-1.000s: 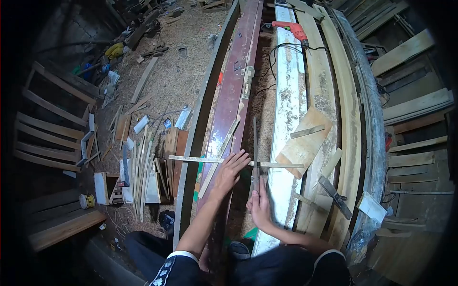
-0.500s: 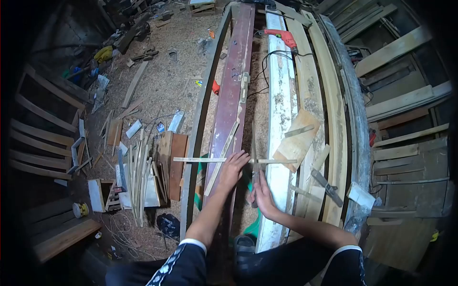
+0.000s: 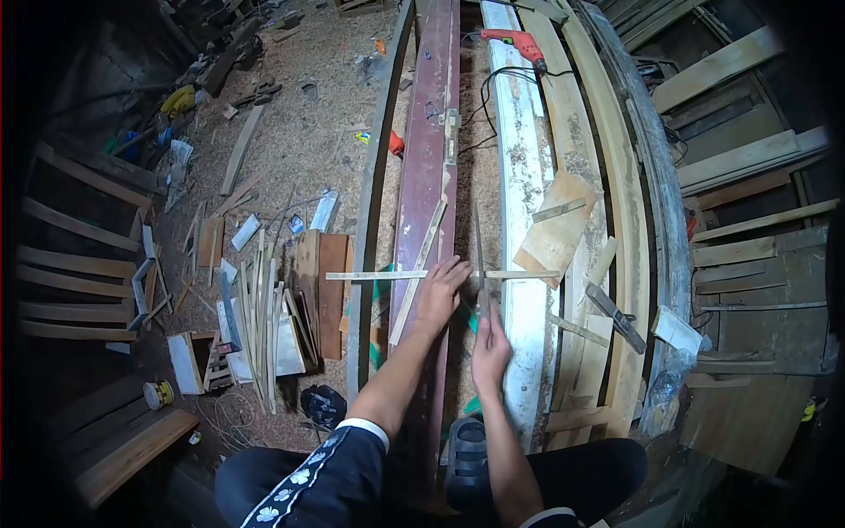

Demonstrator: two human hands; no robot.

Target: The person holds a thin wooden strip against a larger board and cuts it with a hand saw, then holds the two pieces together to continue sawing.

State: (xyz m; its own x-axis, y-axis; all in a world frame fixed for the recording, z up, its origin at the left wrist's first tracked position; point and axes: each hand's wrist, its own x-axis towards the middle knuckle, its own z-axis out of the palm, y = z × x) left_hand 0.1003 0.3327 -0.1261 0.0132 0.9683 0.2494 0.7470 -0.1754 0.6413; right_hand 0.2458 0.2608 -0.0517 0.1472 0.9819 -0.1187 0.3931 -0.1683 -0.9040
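Observation:
A thin wooden strip (image 3: 370, 276) lies crosswise over the maroon beam (image 3: 425, 132) and the white beam (image 3: 521, 229). My left hand (image 3: 443, 290) presses closed on this strip over the maroon beam. A second strip (image 3: 421, 264) lies at a slant beside it, partly under the first. My right hand (image 3: 491, 348) is wrapped round the near end of a long thin blade-like tool (image 3: 479, 251), probably a saw or file. The tool points away from me and meets the crosswise strip in the gap between the beams. Its handle is mostly hidden by my fingers.
A red power drill (image 3: 519, 44) with a black cable lies at the far end of the white beam. A thin board (image 3: 559, 224) and a hand plane (image 3: 614, 317) rest at the right. Wood strips (image 3: 255, 326) and boxes stand on the shavings-covered floor at the left.
My right hand and the tool have moved; the forearm now reaches more straight up from below. My left hand stays on the strip. The whole view has shifted slightly.

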